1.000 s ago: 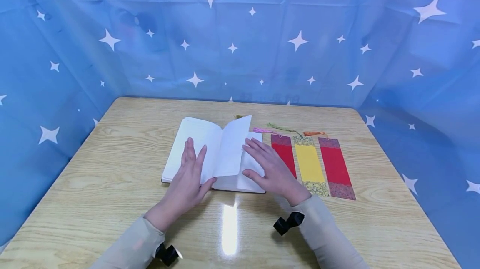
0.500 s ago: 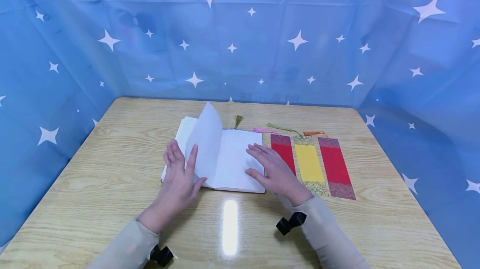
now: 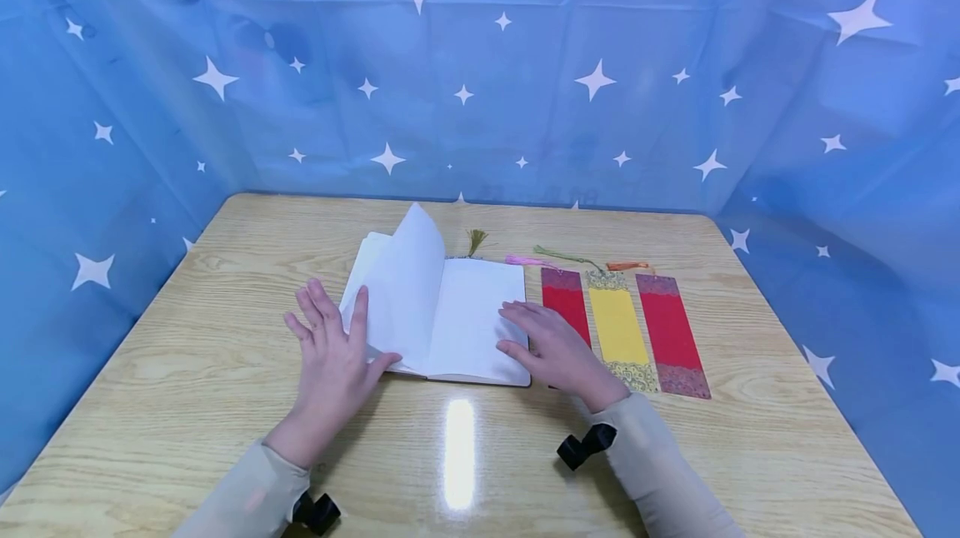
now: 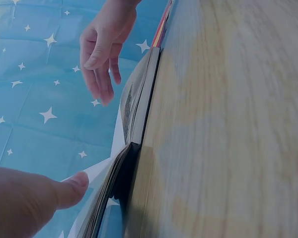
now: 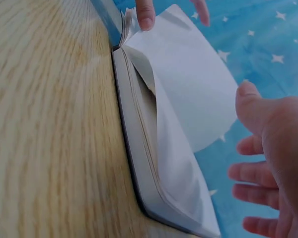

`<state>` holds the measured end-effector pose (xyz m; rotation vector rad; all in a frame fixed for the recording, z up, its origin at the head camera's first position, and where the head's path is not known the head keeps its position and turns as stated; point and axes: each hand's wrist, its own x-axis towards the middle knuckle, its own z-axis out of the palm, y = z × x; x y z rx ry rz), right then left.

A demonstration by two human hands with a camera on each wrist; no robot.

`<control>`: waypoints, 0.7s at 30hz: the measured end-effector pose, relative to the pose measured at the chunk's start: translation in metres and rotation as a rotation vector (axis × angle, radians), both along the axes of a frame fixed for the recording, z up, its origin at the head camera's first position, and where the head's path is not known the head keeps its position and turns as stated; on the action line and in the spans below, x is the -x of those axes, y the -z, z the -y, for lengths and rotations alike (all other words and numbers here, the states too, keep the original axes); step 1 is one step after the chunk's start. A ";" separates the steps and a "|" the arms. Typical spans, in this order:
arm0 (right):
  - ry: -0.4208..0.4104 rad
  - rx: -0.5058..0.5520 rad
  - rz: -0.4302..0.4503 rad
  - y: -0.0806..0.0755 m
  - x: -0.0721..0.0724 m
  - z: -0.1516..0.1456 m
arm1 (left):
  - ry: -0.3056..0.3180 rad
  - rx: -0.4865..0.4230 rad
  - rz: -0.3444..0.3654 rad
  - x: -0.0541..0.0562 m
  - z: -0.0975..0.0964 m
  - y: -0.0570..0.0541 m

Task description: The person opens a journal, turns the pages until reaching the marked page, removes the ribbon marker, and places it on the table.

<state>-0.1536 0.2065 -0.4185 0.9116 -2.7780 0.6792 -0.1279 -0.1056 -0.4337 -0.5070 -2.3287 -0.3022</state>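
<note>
An open book (image 3: 480, 321) with blank white pages lies on the table, one page (image 3: 411, 280) curving up over its left half. My left hand (image 3: 333, 359) is at the left half's lower corner, fingers spread and thumb toward the pages; the left wrist view shows that thumb (image 4: 64, 193) beside the page edges. Over the right half's outer edge is my right hand (image 3: 555, 346), fingers extended and relaxed, apart from the paper in the right wrist view. An olive tassel (image 3: 476, 240) sticks out behind the book. Under the right page, a dark edge (image 5: 144, 79) shows in a gap.
Right of the book lie a red bookmark (image 3: 566, 301) with a pink tassel, a yellow one (image 3: 618, 326) with a green tassel, and another red one (image 3: 670, 330) with an orange tassel. A blue star-patterned curtain (image 3: 480, 130) surrounds the wooden table (image 3: 187, 371).
The page has swung from the right side over to the left, uncovering the right half and the olive tassel. My left hand has drawn away leftward; the right has shifted slightly toward me.
</note>
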 end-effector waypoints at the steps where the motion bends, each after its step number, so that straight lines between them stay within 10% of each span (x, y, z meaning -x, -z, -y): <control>1: 0.000 -0.004 0.003 0.001 0.000 0.000 | 0.000 0.005 0.013 0.000 0.001 0.000; 12: 0.013 -0.053 0.081 0.006 0.001 -0.004 | 0.008 0.157 0.383 -0.002 0.006 -0.001; 21: -0.021 -0.097 0.081 0.008 0.003 -0.006 | 0.072 0.132 0.505 -0.002 0.010 0.007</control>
